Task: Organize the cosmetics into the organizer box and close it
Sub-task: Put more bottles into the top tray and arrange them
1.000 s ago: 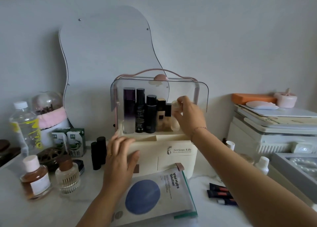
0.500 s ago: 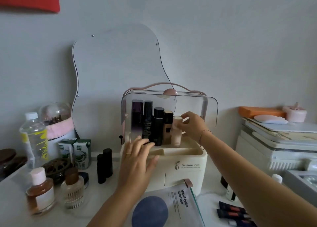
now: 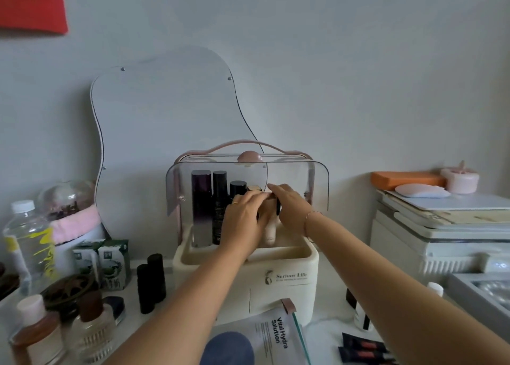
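**Both hands reach into open cosmetics box**

A person's left hand and right hand meet inside the upper tray of a cream organizer box on a white table, its clear lid raised. The left fingers lie fairly straight against the standing items. The right fingers reach over a pale bottle; whether they grip it cannot be told. Tall dark bottles stand at the tray's left. Two black tubes wait on the table left of the box, and a face-mask packet lies in front.
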`<state>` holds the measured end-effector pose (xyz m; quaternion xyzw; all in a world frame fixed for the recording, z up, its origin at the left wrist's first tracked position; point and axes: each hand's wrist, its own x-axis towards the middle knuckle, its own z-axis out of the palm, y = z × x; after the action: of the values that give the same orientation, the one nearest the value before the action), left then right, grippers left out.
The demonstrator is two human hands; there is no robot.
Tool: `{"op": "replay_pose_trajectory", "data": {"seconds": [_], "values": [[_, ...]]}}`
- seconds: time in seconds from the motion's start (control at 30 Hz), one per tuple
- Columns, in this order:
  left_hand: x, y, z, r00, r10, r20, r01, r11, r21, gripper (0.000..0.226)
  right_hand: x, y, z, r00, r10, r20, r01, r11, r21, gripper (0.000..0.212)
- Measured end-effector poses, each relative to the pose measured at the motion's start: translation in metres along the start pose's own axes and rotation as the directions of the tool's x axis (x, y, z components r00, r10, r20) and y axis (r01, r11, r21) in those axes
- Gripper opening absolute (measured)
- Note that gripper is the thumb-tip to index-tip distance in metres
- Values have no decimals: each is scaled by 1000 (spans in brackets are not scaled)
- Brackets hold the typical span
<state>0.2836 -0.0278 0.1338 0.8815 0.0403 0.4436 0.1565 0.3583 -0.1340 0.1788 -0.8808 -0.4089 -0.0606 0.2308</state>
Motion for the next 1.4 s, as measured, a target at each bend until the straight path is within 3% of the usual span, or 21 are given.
{"op": "replay_pose_trajectory", "data": {"seconds": [0.13, 0.33, 0.5, 0.67, 0.8, 0.87, 0.97, 1.1, 1.2, 1.4], "values": [[-1, 1, 2, 998, -53, -42, 49, 995, -90, 24, 4, 1, 2, 994, 72, -77, -74, 997, -20, 38], [5, 7, 8, 983, -171, -64, 144, 943, -299, 18, -9, -5, 10, 956, 121, -268, -141, 988, -55, 24], [12, 11, 12, 974, -211, -85, 175, 935, -309, 22, -25, -7, 13, 923, 66, -379, -149, 970, -194, 13], [17, 15, 17, 971, -236, -46, 217, 941, -258, 22, -39, -5, 14, 949, 71, -308, -149, 960, -238, 29], [16, 16, 18, 972, -228, -61, 207, 948, -241, 22, -58, -1, 26, 964, -31, -265, -49, 955, -291, 49], [15, 17, 18, 970, -226, -86, 206, 960, -192, 27, -69, 3, 28, 961, -45, -272, -18, 974, -227, 50], [10, 19, 18, 953, -289, -90, 274, 950, -149, 32, -81, 8, 30, 959, 30, -281, -43, 998, -40, 35], [4, 13, 19, 866, -484, 124, 486, 874, 18, 35, -83, 16, 38, 979, 15, -203, -3, 998, 56, 27], [2, 7, 20, 791, -545, 278, 526, 838, 145, 37, -86, 21, 42, 990, 12, -141, 4, 994, 112, 31], [6, 2, 26, 732, -623, 278, 566, 782, 261, 33, -88, 16, 40, 992, 76, -99, -54, 976, 210, 34]]}}
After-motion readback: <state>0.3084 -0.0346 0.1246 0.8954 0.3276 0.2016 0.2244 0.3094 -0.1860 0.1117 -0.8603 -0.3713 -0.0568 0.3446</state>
